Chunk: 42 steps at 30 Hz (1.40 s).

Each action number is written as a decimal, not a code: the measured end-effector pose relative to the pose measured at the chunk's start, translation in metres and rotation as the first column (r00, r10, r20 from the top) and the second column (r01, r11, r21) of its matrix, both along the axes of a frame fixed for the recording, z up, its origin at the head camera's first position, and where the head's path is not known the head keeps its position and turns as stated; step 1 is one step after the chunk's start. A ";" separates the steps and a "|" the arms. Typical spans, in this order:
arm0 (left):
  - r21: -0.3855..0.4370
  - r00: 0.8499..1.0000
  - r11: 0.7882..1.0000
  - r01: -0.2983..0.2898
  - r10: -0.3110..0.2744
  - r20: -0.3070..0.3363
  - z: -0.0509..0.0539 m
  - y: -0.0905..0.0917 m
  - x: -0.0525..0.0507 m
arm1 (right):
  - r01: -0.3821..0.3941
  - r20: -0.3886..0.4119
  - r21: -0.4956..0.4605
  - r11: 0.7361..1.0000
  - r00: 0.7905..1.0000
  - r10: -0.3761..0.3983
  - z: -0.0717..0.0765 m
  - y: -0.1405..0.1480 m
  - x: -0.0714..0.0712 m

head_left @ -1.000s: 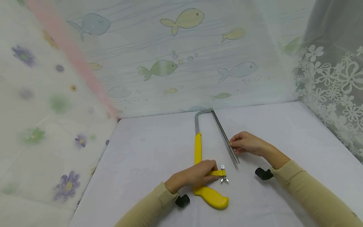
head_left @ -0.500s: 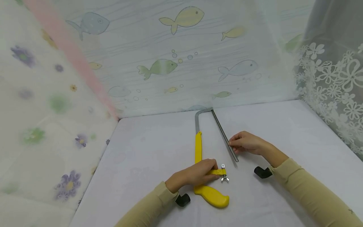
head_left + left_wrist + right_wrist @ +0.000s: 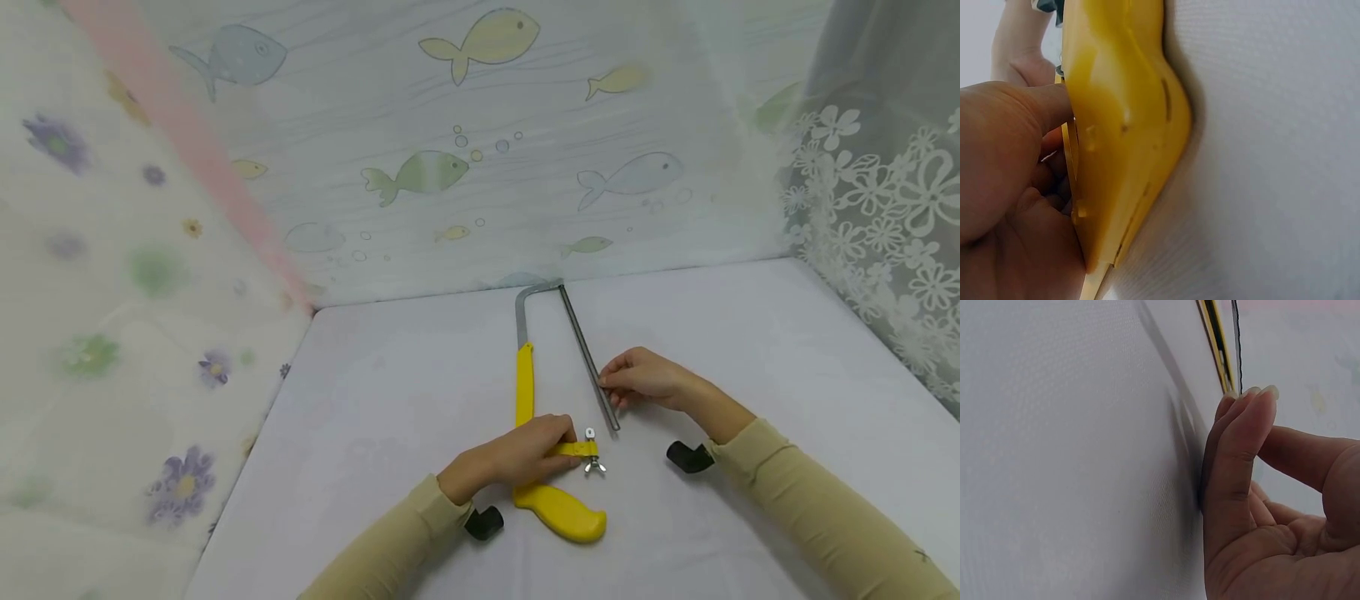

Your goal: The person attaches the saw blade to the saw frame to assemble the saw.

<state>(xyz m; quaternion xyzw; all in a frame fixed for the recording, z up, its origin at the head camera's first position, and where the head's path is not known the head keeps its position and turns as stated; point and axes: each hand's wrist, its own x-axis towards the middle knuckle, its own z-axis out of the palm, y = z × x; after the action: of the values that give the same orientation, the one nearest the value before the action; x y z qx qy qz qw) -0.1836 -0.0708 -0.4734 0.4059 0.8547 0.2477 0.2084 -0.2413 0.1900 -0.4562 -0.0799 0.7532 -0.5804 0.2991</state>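
Observation:
A hacksaw frame with a yellow handle point(image 3: 564, 512) lies on the white table, its grey bow point(image 3: 521, 317) pointing away. My left hand point(image 3: 525, 450) grips the yellow crosspiece point(image 3: 576, 449) near the wing nut point(image 3: 595, 468). In the left wrist view the yellow body point(image 3: 1116, 125) stands beside my left hand point(image 3: 1010, 150). My right hand point(image 3: 645, 379) pinches the dark, narrow blade point(image 3: 581, 333) near its near end. The blade's far end meets the bow's tip; its near end stands apart from the wing nut. The right wrist view shows my right hand point(image 3: 1254, 506) with thumb and fingers together.
Black wrist pieces show below my left wrist point(image 3: 484, 523) and beside my right wrist point(image 3: 688, 457). A fish-patterned cloth point(image 3: 420, 108) hangs behind the table point(image 3: 390, 375), flowered cloth point(image 3: 112, 333) at the left, and lace point(image 3: 885, 192) at the right.
The near end of the blade has swung slightly left toward the crosspiece, with my right hand moving along with it. My left hand keeps its grip on the frame.

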 end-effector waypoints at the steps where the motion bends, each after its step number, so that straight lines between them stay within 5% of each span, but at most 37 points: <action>1: 0.000 1.000 1.000 0.000 0.000 0.001 0.000 0.000 0.000 | 0.001 -0.003 0.001 1.000 1.000 -0.001 0.000 -0.001 0.001; 42: 0.001 1.000 1.000 0.007 -0.007 0.016 0.004 0.001 -0.001 | -0.046 0.020 -0.044 0.998 0.999 0.047 0.001 -0.023 0.006</action>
<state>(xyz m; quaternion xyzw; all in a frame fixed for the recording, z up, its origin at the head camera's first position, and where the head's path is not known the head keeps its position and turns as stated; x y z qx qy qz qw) -0.1846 -0.0701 -0.4692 0.4067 0.8515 0.2506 0.2160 -0.2350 0.1674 -0.4552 -0.0977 0.7353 -0.5903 0.3184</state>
